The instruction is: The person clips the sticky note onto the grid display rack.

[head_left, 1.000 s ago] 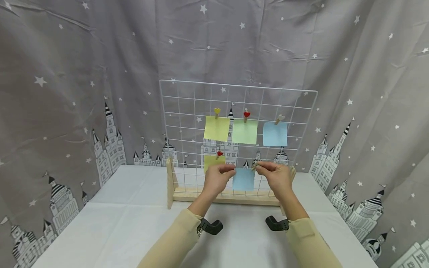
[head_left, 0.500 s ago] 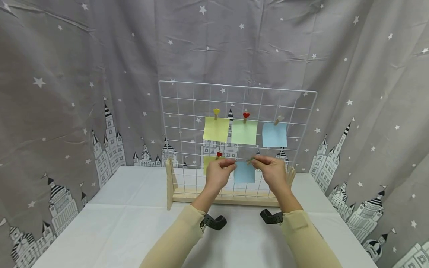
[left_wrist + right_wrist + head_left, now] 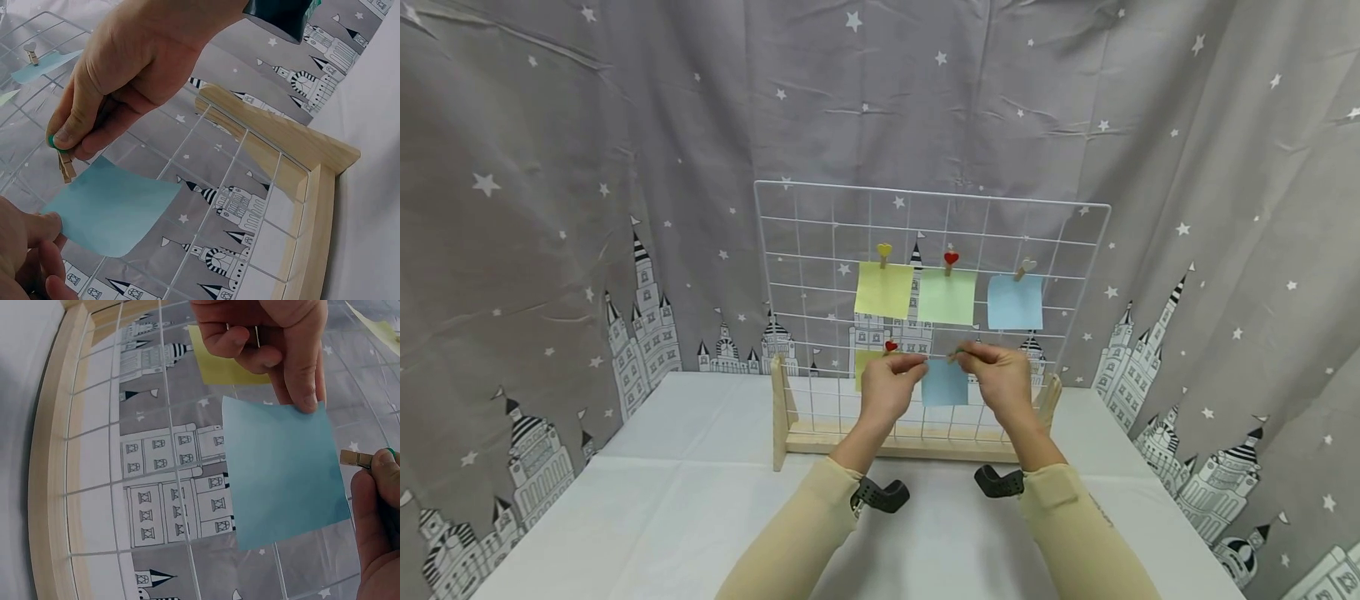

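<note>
My left hand (image 3: 886, 390) pinches the upper left corner of a blue sticky note (image 3: 945, 385) in front of the lower part of a white wire grid (image 3: 925, 227). Between thumb and fingers, my right hand (image 3: 1002, 383) grips a small wooden clothespin (image 3: 66, 166) with a green end. In the right wrist view the clothespin's tip (image 3: 350, 457) points at the note's top edge, a small gap apart. A yellow note (image 3: 226, 370) under a red heart clothespin (image 3: 891, 345) hangs just left of the blue one, partly behind my left hand.
Above hang a yellow note (image 3: 883, 290), a green note (image 3: 947, 297) and a second blue note (image 3: 1015, 302), each on a heart clothespin. A wooden base (image 3: 910, 447) carries the grid on the white table (image 3: 700, 500). Behind it falls a grey curtain (image 3: 625, 125) with castles.
Both hands have risen a little, lifting the blue note. My right hand has moved left with the clothespin, closer to the middle of the note's top edge.
</note>
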`<state>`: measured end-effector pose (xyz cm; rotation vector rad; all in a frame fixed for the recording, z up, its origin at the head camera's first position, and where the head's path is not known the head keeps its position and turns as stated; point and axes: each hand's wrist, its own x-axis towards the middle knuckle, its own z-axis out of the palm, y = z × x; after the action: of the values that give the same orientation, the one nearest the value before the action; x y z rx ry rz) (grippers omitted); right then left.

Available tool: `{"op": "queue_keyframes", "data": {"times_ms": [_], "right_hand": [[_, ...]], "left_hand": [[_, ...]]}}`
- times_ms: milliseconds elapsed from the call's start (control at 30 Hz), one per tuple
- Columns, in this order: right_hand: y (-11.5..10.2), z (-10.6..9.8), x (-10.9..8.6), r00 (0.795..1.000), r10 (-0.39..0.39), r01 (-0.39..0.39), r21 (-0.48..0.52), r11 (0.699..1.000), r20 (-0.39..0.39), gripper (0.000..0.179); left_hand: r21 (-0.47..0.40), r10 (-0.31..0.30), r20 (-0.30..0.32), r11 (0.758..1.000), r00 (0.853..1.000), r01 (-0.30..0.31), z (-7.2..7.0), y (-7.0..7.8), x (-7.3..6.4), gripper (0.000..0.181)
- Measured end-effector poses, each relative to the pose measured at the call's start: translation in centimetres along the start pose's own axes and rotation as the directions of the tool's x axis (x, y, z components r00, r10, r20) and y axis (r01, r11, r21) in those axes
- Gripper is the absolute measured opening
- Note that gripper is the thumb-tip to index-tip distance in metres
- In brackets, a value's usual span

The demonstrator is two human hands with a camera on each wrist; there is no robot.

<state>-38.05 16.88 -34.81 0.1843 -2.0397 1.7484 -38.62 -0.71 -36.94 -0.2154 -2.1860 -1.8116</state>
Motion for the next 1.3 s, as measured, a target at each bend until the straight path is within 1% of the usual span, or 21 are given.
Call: {"op": "queue_keyframes", "data": {"times_ms": [133, 267, 433, 700, 900, 1167, 1233, 1300], "right_hand": [[0.1, 0.4, 0.0, 0.999, -0.003, 0.003, 0.003, 1.000, -0.040, 0.022], [0.0, 0.8, -0.2, 0.996, -0.044, 0.042, -0.039, 0.998, -0.071, 0.019], [0.0, 1.4, -0.4, 0.989, -0.121, 0.112, -0.115, 0.987, -0.081, 0.015], [0.0, 1.9, -0.6, 0.980, -0.169, 0.150, -0.167, 0.974, -0.104, 0.014], [0.1, 2.4, -0.6, 0.971, -0.212, 0.185, -0.221, 0.958, -0.107, 0.015], [0.3, 2.9, -1.1, 0.972, -0.218, 0.191, -0.241, 0.951, -0.088, 0.016], [0.3, 2.9, -1.1, 0.970, -0.227, 0.199, -0.255, 0.946, -0.086, 0.016], [0.2, 3.0, -1.2, 0.968, -0.236, 0.207, -0.269, 0.941, -0.082, 0.016]], "left_hand": [[-0.003, -0.006, -0.001, 1.000, 1.000, 0.006, 0.0, 0.1, 0.0, 0.011], [-0.008, -0.008, -0.005, 1.000, 1.000, 0.008, 0.1, 0.1, 0.1, 0.011], [-0.006, -0.009, -0.018, 1.000, 1.000, 0.009, 0.3, 0.1, 0.2, 0.010], [0.008, 0.009, -0.025, 1.000, 1.000, -0.008, 0.5, 0.0, 0.3, 0.009], [0.012, 0.040, -0.038, 0.999, 0.998, -0.039, 0.4, -0.2, 0.4, 0.009], [0.022, 0.065, -0.069, 0.998, 0.996, -0.064, 0.5, -0.4, 0.2, 0.007], [0.029, 0.077, -0.079, 0.997, 0.994, -0.075, 0.5, -0.4, 0.1, 0.007], [0.031, 0.073, -0.085, 0.997, 0.994, -0.070, 0.5, -0.4, 0.1, 0.007]]}}
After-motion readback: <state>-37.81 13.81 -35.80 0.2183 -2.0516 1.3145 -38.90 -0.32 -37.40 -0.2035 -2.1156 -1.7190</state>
